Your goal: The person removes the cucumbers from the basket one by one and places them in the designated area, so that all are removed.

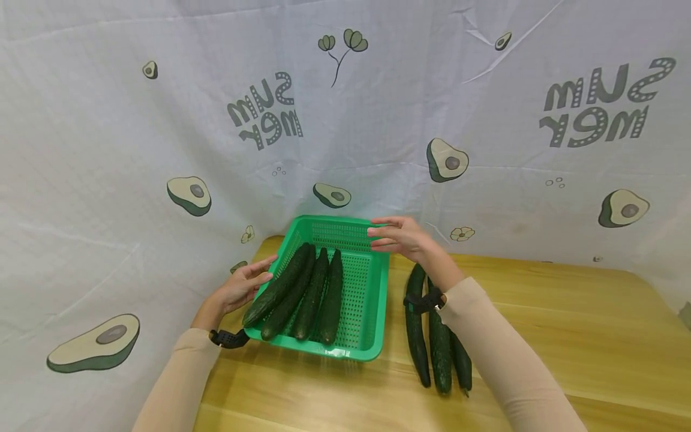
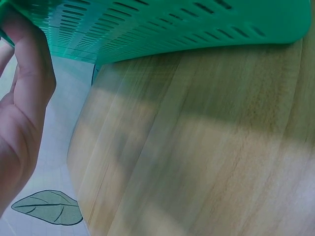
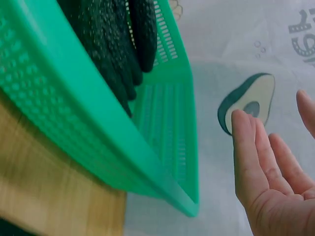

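Note:
Several dark green cucumbers [image 1: 308,300] lie side by side in a green plastic basket [image 1: 380,300], toward its left half. At the basket's left rim is my left hand [image 1: 245,285], thumb and fingers extended, with the tips right at the edge. In the left wrist view this hand [image 2: 24,103] appears beside the basket's slotted wall [image 2: 197,29]. My right hand [image 1: 402,237] is held at the far right corner, fingers spread and nothing in them. The right wrist view shows that hand [image 3: 275,182] apart from the basket rim [image 3: 113,108], its fingers straight.
Three more cucumbers [image 1: 442,354] lie on the wooden table [image 1: 540,336] right of the basket, partly hidden by my right forearm. A white cloth with avocado prints [image 1: 448,160] hangs behind and to the left of the table. Each wrist wears a black strap [image 1: 229,339].

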{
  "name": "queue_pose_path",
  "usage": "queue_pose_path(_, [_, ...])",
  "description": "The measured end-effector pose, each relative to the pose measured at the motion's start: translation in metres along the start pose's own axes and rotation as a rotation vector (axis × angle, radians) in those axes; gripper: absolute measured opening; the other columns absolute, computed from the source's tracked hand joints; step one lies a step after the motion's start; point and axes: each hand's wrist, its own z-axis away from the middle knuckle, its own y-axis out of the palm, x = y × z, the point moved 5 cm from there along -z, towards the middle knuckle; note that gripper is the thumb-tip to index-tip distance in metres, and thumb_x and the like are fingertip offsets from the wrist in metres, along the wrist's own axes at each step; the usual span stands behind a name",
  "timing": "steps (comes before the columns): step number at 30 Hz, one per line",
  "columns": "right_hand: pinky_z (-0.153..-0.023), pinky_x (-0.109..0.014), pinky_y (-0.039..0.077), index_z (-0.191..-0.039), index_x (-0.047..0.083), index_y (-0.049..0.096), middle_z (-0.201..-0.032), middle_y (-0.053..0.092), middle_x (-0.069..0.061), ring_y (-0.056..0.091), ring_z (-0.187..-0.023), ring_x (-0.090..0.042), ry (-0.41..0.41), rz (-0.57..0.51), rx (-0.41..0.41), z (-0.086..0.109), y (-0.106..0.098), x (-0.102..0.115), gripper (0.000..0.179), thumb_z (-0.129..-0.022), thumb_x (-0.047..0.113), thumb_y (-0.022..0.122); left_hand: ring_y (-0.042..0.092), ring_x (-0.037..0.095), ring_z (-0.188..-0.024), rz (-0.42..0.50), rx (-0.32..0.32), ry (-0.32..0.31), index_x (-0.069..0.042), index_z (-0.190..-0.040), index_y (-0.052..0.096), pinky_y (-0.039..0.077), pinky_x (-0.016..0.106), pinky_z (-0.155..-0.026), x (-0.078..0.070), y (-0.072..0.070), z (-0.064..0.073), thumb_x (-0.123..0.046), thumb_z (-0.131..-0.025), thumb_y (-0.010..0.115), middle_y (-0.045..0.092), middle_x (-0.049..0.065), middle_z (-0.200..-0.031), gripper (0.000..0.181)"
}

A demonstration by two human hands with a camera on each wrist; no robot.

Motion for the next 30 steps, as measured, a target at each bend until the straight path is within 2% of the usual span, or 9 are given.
queue_pose_path(4, [-0.103,-0.053,0.042,-0.15,-0.006,0.038,-0.148,0.04,-0.031,0.068,-0.092,-0.024,0.015,-0.019,-0.012,-0.006,0.009,-0.005,0.055,-0.1,0.002,0.059,0.025,0.007,-0.045,0.007,0.001,0.0,-0.01,-0.16,0.021,0.027,0.023,-0.045,0.0,0.001,0.0,-0.015,-0.106,0.051,0.002,0.022,-0.164,0.062])
queue_pose_path(8, [-0.1,-0.051,0.045,-0.15,-0.006,0.037,-0.145,0.044,-0.029,0.068,-0.091,-0.023,0.028,-0.03,-0.042,-0.013,0.015,-0.011,0.057,-0.099,0.003,0.061,0.025,0.006,-0.045,0.008,0.003,0.0,-0.009,-0.16,0.02,0.028,0.022,-0.045,0.0,0.001,0.0,-0.014,-0.107,0.051,0.002,0.022,-0.164,0.062])
queue_pose_path(12, [-0.1,-0.048,0.047,-0.15,-0.004,0.04,-0.145,0.047,-0.026,0.065,-0.105,-0.032,0.069,-0.073,-0.084,-0.019,0.02,-0.019,0.057,-0.099,0.005,0.063,0.027,0.004,-0.044,0.01,0.004,-0.001,-0.01,-0.16,0.021,0.03,0.021,-0.044,0.0,0.001,0.0,-0.014,-0.107,0.05,0.002,0.022,-0.164,0.061])
queue_pose_path(17, [-0.101,-0.05,0.045,-0.149,-0.003,0.042,-0.146,0.046,-0.025,0.049,-0.128,-0.044,0.113,-0.123,-0.13,-0.025,0.029,-0.03,0.055,-0.099,0.004,0.063,0.03,0.002,-0.045,0.009,0.0,0.0,-0.012,-0.16,0.024,0.031,0.02,-0.044,-0.001,0.0,0.001,-0.014,-0.106,0.051,0.003,0.02,-0.165,0.061])
queue_pose_path(22, [-0.099,-0.049,0.047,-0.148,-0.003,0.044,-0.147,0.046,-0.024,0.046,-0.131,-0.046,0.148,-0.115,-0.172,-0.031,0.035,-0.042,0.055,-0.098,0.005,0.064,0.027,0.004,-0.045,-0.003,0.005,0.002,-0.011,-0.16,0.023,0.031,0.021,-0.045,-0.001,0.0,0.0,-0.015,-0.107,0.051,0.002,0.02,-0.165,0.061])
queue_pose_path(26, [-0.103,-0.051,0.043,-0.147,-0.004,0.045,-0.147,0.046,-0.024,0.042,-0.134,-0.046,0.165,-0.13,-0.18,-0.033,0.04,-0.05,0.054,-0.098,0.006,0.065,0.024,0.006,-0.046,-0.013,0.011,0.006,-0.01,-0.161,0.02,0.03,0.021,-0.045,-0.001,0.0,0.0,-0.016,-0.107,0.051,0.001,0.021,-0.164,0.062])
queue_pose_path(30, [-0.104,-0.052,0.041,-0.144,-0.006,0.049,-0.145,0.048,-0.023,0.043,-0.133,-0.046,0.171,-0.136,-0.184,-0.032,0.045,-0.057,0.052,-0.097,0.008,0.066,0.025,0.005,-0.045,-0.007,-0.002,-0.006,-0.014,-0.16,0.024,0.03,0.021,-0.045,0.0,0.0,0.001,-0.017,-0.106,0.052,0.003,0.02,-0.165,0.061])
